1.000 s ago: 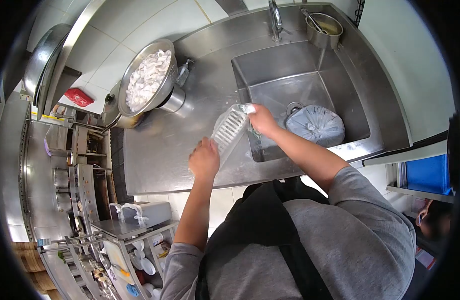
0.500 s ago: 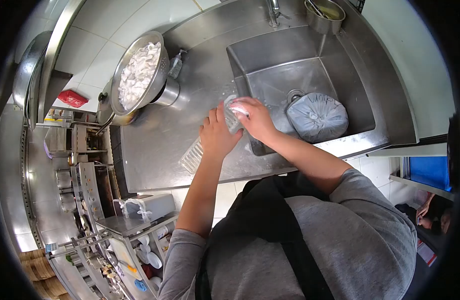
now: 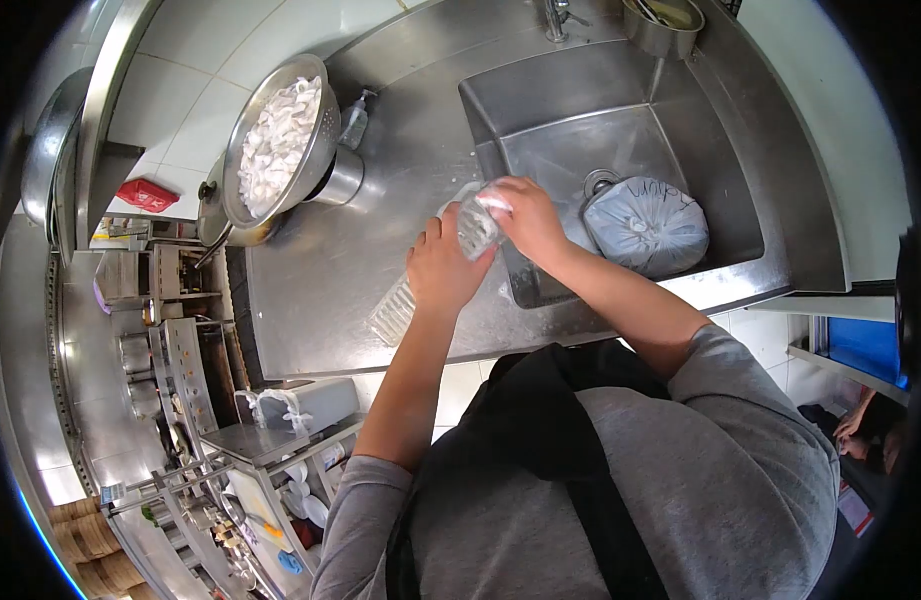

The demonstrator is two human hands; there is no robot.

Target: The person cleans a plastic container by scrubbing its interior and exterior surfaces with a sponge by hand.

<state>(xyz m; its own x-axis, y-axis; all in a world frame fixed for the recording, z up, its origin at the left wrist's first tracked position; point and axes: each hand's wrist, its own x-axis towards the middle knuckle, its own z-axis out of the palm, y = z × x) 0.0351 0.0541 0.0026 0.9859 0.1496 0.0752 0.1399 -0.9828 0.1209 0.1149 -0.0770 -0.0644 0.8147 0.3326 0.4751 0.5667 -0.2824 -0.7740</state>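
In front of me my left hand [image 3: 446,262] closes its thumb and fingers around a clear plastic container [image 3: 476,232], possibly a cup or a stiff bag. My right hand [image 3: 532,218] is curled at the upper end of that container, with something small and white [image 3: 493,202] in its fingers. I cannot tell whether the white piece is cloth or food. Under my left hand a pale slatted plastic tray [image 3: 391,313] lies on the steel counter [image 3: 315,290], partly hidden by my hand and forearm.
Right of my hands is a steel sink [image 3: 580,140] holding a tied plastic bag [image 3: 648,228]. A colander [image 3: 325,125] full of pale pieces is propped at the left, near a pump bottle [image 3: 354,122]. Behind the sink are a tap [image 3: 554,20] and a metal pot [image 3: 662,38].
The clear container is now lifted and tilted between my hands, where before it was mostly hidden. My right hand has moved slightly right and up. The view has shifted a little.
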